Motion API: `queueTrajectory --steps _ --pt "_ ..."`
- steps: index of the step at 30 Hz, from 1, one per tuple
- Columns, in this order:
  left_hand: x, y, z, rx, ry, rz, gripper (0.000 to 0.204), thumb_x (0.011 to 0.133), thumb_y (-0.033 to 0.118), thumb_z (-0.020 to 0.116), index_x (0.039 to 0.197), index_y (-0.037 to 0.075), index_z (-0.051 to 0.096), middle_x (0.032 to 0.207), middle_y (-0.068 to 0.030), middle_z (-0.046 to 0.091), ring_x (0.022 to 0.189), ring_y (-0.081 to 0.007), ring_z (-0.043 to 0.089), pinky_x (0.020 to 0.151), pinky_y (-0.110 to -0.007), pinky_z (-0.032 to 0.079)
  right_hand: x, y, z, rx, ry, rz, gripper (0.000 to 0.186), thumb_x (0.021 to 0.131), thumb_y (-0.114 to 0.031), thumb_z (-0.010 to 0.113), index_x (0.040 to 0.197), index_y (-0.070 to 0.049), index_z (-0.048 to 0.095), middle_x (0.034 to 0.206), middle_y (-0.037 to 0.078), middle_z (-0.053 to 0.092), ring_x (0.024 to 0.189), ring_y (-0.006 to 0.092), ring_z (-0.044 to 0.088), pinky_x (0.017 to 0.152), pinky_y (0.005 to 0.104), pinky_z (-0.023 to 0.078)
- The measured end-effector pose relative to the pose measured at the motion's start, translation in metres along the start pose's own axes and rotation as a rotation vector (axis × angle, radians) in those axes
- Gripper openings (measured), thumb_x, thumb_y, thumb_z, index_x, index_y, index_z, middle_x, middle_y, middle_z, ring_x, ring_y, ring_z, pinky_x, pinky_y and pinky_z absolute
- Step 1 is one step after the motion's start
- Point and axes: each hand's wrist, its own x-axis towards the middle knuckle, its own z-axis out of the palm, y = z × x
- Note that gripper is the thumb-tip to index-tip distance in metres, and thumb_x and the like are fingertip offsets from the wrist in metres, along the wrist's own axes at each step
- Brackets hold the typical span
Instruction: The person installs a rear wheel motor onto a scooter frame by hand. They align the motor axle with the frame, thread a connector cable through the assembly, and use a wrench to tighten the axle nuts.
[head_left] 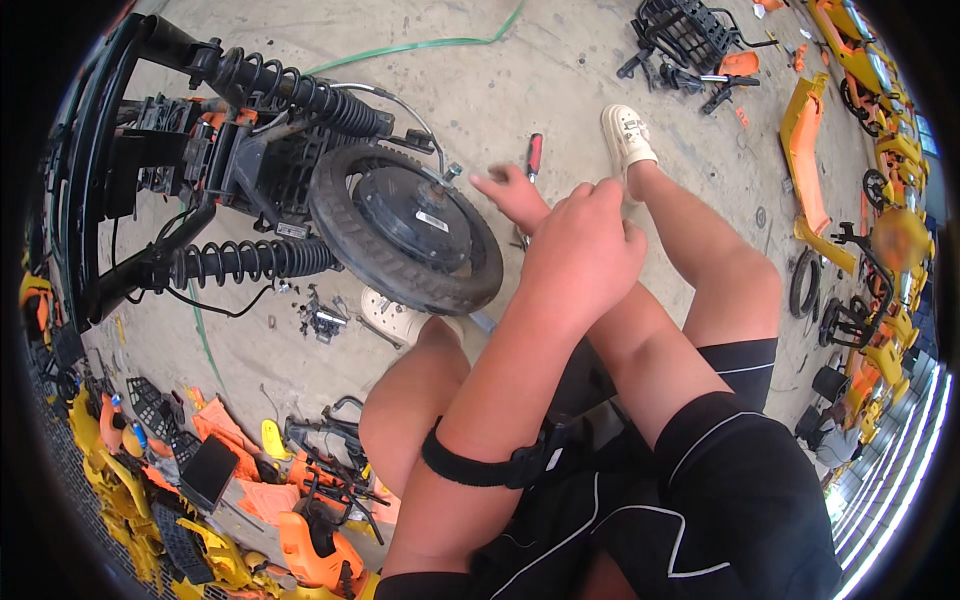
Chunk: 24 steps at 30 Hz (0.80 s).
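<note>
My left hand (585, 245) is curled in the centre, crossing over my right arm; whatever its fingers hold, if anything, is hidden. My right hand (515, 200) reaches leftward behind it, its fingertips blurred near the axle fitting of a black wheel with a hub motor (410, 220). The wheel lies tilted beside a black frame (150, 60) with two spring shock absorbers (245, 262). A red-handled screwdriver (535, 152) is on the floor just beyond my right hand. A cluster of small dark parts (325, 320) lies below the wheel.
Black racks and parts (670, 25) lie at the top right, beside a long orange panel (805, 150). Yellow scooters (870, 70) line the right edge, where a person (835, 445) is partly visible. Piled yellow and orange panels (220, 440) fill the lower left. A green strap (420, 45) crosses the floor.
</note>
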Motion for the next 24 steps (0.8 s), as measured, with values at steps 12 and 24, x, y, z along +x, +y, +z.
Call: queueTrajectory --steps 12,24 --pt "-0.013 -0.012 -0.002 0.043 0.063 -0.004 0.036 0.089 0.017 0.058 0.120 -0.001 0.060 0.114 -0.0236 0.065 0.105 -0.0363 0.065 0.091 -0.044 0.052 -0.014 0.007 -0.024 0.076 -0.097 0.556 0.090 0.082 -0.061 0.072 0.140 0.003 0.045 0.129 0.024 0.055 0.115 0.0301 0.059 0.095 0.0421 0.049" --pt "-0.012 -0.003 0.010 0.030 0.049 -0.002 0.036 0.089 0.019 0.059 0.121 0.001 0.061 0.111 -0.0226 0.068 0.103 -0.0383 0.066 0.090 -0.044 0.052 0.004 -0.066 -0.013 0.164 -0.162 0.144 0.076 0.092 -0.066 0.054 0.117 0.005 0.065 0.096 0.016 0.070 0.086 0.0246 0.067 0.076 0.0411 0.053"
